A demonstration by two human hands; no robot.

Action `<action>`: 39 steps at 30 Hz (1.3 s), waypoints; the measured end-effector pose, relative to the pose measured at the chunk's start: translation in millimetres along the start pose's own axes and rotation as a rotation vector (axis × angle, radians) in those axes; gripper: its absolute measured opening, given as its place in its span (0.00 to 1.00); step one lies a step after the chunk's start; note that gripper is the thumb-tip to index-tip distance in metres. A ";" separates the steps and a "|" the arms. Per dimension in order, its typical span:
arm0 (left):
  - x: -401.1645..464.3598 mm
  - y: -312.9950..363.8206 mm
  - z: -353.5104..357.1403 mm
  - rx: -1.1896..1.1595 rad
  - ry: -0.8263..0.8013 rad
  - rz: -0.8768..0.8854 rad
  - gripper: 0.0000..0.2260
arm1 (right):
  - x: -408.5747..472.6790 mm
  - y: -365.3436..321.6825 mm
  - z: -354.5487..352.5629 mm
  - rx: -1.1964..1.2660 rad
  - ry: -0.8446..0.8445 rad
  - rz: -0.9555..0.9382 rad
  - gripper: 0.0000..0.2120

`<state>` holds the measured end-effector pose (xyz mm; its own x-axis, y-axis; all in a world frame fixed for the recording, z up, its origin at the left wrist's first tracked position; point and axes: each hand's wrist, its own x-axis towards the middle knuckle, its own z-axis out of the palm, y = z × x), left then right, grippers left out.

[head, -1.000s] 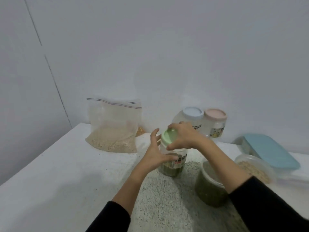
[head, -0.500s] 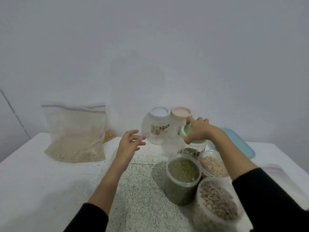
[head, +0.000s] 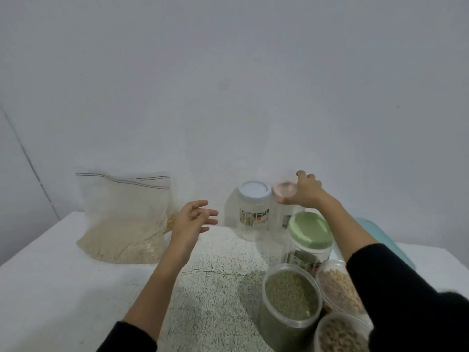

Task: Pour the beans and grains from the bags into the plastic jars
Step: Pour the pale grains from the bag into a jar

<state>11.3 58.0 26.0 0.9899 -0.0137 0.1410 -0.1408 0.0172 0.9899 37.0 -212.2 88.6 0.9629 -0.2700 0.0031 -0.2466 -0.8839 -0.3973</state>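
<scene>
Head view: right hand (head: 305, 191) has left the green-lidded jar (head: 308, 240), which now stands alone, and reached back to the pink-lidded jar (head: 284, 193) by the wall, fingers curled over its lid. Left hand (head: 193, 221) hovers in the air, fingers loosely spread, holding nothing. Grain bag (head: 121, 217) leans far left.

right hand (head: 305, 191) grips pink lid (head: 284, 191) of far jar, centre right | left hand (head: 194, 219) hangs open mid-frame, holding nothing | blue-lidded jar (head: 254, 209) just left of pink one | green-lidded jar (head: 308, 240) nearer | zip bag of pale grain (head: 124, 219) at left | open jar of green beans (head: 289, 303) lower right
</scene>
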 end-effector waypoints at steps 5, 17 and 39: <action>6.8 1.0 -11.5 0.015 0.029 -0.008 0.09 | 23.7 4.2 13.8 0.041 -0.071 0.023 0.47; -7.7 21.6 -6.0 -0.074 -0.001 0.095 0.10 | -19.8 -37.2 -58.1 0.024 0.543 -0.132 0.47; -89.2 -17.6 -63.2 0.064 0.165 0.150 0.44 | -163.5 -155.0 133.9 0.885 -0.043 -0.418 0.52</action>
<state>-73.5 122.1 -5.0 0.9464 0.1478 0.2872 -0.2819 -0.0566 0.9578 -67.5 20.0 26.8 0.9613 0.0294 0.2739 0.2701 -0.2951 -0.9165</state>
